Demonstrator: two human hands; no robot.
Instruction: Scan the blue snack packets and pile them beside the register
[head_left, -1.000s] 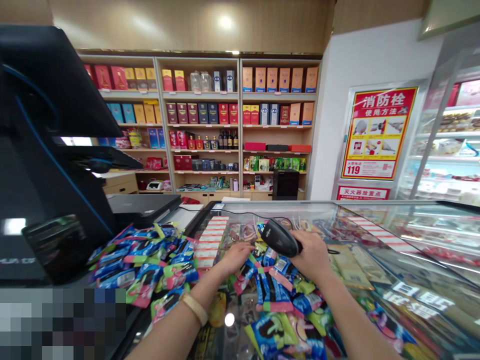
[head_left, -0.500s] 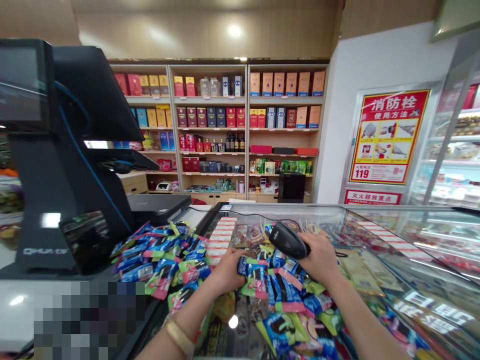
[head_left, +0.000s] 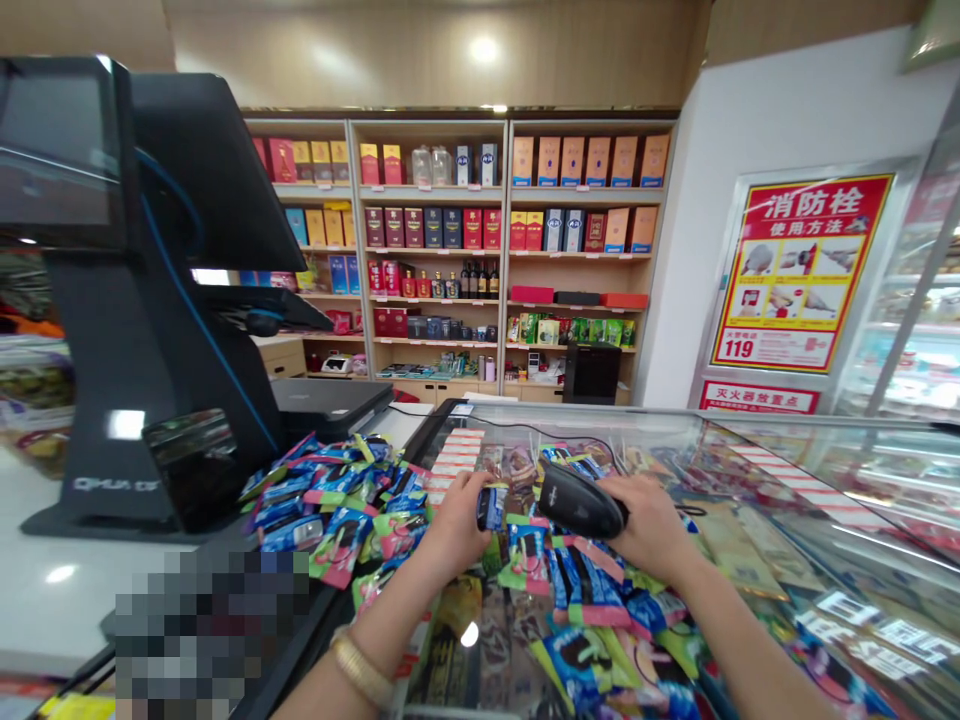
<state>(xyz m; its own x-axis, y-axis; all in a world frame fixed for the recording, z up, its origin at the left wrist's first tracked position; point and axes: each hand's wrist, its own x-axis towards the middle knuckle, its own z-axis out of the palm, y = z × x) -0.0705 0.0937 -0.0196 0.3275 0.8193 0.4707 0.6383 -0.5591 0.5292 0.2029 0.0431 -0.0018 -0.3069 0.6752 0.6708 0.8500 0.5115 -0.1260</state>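
My right hand [head_left: 646,525] is wrapped round a black barcode scanner [head_left: 581,500], its head pointing left over the counter. Between the fingers of my left hand [head_left: 459,525] is a small blue snack packet [head_left: 493,507], lifted a little and close to the scanner's head. Beneath and in front of both hands lies a pile of blue, green and pink snack packets [head_left: 589,580] on the glass counter [head_left: 480,640]. To the left, a second heap of the same packets [head_left: 337,500] rests beside the register.
A black cash register [head_left: 157,330] stands at the left, with a flat black box [head_left: 334,400] behind it. The scanner's cable [head_left: 540,428] runs back across the glass. Shelves [head_left: 506,230] of boxes and bottles line the far wall, near a red poster [head_left: 802,270].
My left hand has raised a packet off the pile toward the scanner. The scanner has tipped a little lower. The whole view has shifted slightly to the left.
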